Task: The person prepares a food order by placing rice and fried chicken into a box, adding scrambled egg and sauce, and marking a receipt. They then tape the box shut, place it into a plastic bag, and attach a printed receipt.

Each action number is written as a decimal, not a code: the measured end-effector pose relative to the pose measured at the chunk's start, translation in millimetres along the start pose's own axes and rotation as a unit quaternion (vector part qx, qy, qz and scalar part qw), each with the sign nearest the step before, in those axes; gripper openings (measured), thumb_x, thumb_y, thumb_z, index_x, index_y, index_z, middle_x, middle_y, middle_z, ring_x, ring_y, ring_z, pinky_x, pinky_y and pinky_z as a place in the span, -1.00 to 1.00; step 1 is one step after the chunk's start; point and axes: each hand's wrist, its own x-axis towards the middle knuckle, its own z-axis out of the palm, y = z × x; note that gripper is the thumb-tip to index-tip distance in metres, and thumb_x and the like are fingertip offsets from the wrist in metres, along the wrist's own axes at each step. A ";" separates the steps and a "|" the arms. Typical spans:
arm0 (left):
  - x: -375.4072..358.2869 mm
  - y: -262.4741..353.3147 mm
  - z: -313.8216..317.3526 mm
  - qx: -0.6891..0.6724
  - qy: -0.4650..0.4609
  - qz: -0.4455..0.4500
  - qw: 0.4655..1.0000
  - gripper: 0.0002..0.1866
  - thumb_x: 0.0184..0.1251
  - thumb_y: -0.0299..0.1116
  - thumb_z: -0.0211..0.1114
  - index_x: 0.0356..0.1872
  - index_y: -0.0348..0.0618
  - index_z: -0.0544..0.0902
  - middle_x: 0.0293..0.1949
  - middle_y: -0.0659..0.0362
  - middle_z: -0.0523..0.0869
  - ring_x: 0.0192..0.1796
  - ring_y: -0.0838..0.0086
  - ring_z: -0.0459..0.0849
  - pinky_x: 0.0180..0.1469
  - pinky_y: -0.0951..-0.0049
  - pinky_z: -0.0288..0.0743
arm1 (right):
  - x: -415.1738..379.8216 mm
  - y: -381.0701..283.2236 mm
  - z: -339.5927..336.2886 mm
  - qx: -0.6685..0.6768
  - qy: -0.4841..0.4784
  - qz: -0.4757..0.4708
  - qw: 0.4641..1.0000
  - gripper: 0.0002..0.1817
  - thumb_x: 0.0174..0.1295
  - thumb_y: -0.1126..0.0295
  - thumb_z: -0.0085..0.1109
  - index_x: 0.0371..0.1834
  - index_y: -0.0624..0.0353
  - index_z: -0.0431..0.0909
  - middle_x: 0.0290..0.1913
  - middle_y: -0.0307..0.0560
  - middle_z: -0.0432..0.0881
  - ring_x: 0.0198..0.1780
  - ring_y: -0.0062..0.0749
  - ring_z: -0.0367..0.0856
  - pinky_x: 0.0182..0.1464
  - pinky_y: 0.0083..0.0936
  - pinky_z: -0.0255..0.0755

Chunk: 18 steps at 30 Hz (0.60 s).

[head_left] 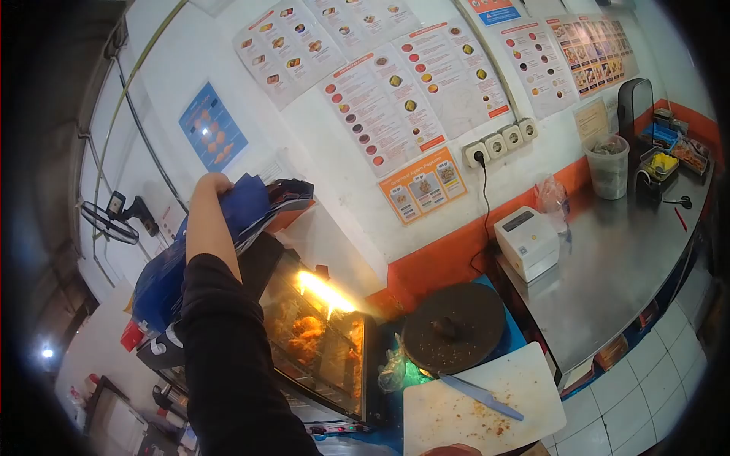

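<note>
My left hand [213,183] is stretched up over the glass warmer, its fingers closed on the edge of blue folded packaging [245,199]. The packaging is one of a stack of blue flat cartons or bags [161,283] on top of the warmer. Inside the lit food warmer [370,372] lie pieces of fried chicken [306,340]. Only a sliver of my right hand [454,451] shows at the bottom edge, by the white cutting board [525,380]; its fingers are hidden. A knife [484,397] with a blue-grey blade lies on the crumb-strewn board.
Behind the board sits a dark round stone mortar [471,334] with a pestle. A white label printer [528,242] stands on the steel counter [608,258]. Farther right are a clear bucket [608,171], food trays [660,163] and black scissors [678,202]. A plugged cable [487,205] hangs down the wall.
</note>
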 end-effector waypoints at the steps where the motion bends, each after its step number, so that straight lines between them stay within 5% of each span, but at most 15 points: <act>1: -10.5 5.9 -0.9 0.000 -0.002 -0.001 1.000 -0.56 0.07 -0.07 0.17 -0.16 -0.24 0.59 -0.16 -0.01 0.62 -0.09 0.29 0.58 -0.05 0.28 0.40 | 0.6 2.9 1.6 0.005 0.002 -0.009 1.000 -0.55 0.25 0.05 -0.24 -0.47 0.27 0.37 -0.49 0.10 0.34 -0.44 -0.11 0.32 -0.32 -0.28 0.23; 7: -21.7 30.0 -3.4 0.107 -0.055 0.008 0.993 -0.61 0.00 -0.20 0.19 -0.15 -0.18 0.60 -0.05 0.00 0.57 0.00 0.18 0.54 0.05 0.30 0.38 | -1.6 1.3 -0.3 0.022 0.006 0.024 0.999 -0.59 0.24 0.07 -0.19 -0.41 0.25 0.39 -0.49 0.09 0.36 -0.43 -0.13 0.33 -0.30 -0.29 0.24; 9: -0.5 22.3 11.6 0.159 0.080 0.018 0.984 -0.64 0.02 -0.27 0.14 -0.15 -0.22 0.59 -0.07 -0.03 0.57 -0.01 0.17 0.54 0.01 0.27 0.41 | -0.3 -3.9 -3.0 0.031 0.005 0.034 0.999 -0.61 0.24 0.08 -0.17 -0.38 0.24 0.40 -0.49 0.08 0.37 -0.43 -0.14 0.34 -0.29 -0.29 0.25; 10: -6.7 20.9 12.3 0.160 0.078 0.016 0.984 -0.64 0.02 -0.27 0.14 -0.15 -0.22 0.59 -0.07 -0.03 0.57 -0.01 0.17 0.54 0.01 0.27 0.41 | -2.3 -7.1 -6.5 0.033 0.002 0.040 0.999 -0.62 0.24 0.08 -0.16 -0.37 0.24 0.40 -0.49 0.08 0.37 -0.43 -0.15 0.34 -0.28 -0.30 0.25; 12: -32.2 22.4 7.5 0.007 0.255 -0.004 0.967 -0.70 0.10 -0.30 0.06 -0.23 -0.24 0.60 -0.11 -0.04 0.58 -0.03 0.14 0.55 -0.02 0.23 0.42 | -3.2 -12.8 -1.9 0.037 -0.001 0.048 0.998 -0.62 0.23 0.08 -0.14 -0.37 0.23 0.41 -0.48 0.07 0.38 -0.42 -0.16 0.35 -0.27 -0.30 0.25; 18: -51.2 18.9 -7.9 -0.102 0.440 -0.043 0.891 -0.69 0.16 -0.25 0.00 -0.17 -0.20 0.53 -0.17 -0.02 0.60 -0.09 0.09 0.56 -0.10 0.20 0.44 | -1.4 -22.8 0.1 0.070 0.004 0.082 0.994 -0.64 0.15 0.06 -0.03 -0.35 0.17 0.48 -0.42 0.03 0.46 -0.35 -0.25 0.39 -0.20 -0.34 0.26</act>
